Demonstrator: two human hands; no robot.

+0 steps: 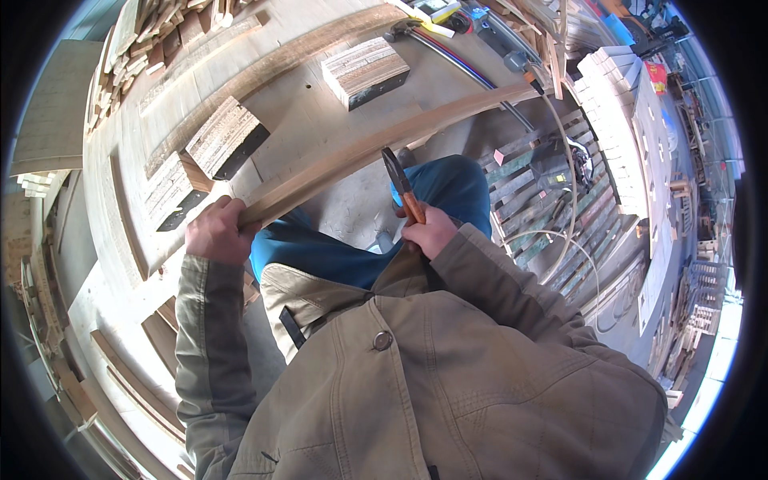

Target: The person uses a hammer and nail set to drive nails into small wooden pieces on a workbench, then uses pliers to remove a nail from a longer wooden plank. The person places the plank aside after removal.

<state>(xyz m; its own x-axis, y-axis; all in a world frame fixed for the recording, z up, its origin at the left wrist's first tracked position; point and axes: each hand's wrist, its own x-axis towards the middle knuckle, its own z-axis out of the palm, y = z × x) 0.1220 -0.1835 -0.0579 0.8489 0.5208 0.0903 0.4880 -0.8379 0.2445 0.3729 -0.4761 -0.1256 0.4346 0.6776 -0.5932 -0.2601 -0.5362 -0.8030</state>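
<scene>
My left hand [218, 230] is closed round the near left end of a long wooden strip [344, 164]. The strip runs along the front edge of the worktable and rises away to the right. In my right hand [430, 230], above my lap, is an orange-handled hand tool [410, 202] with a long dark metal head, perhaps pliers. Its head points up toward the strip, apart from it. Just beyond my left hand sit a layered wood block [174, 188] and a second block [226, 138]. A third block [364, 70] lies farther right.
A hammer [402, 30] and a striped-looking rod [464, 68] lie at the table's far right. Wood offcuts [152, 40] are piled far left. Right of my knees are a slatted pallet [552, 216], a hose [572, 176] and a pale stack of wood [612, 104].
</scene>
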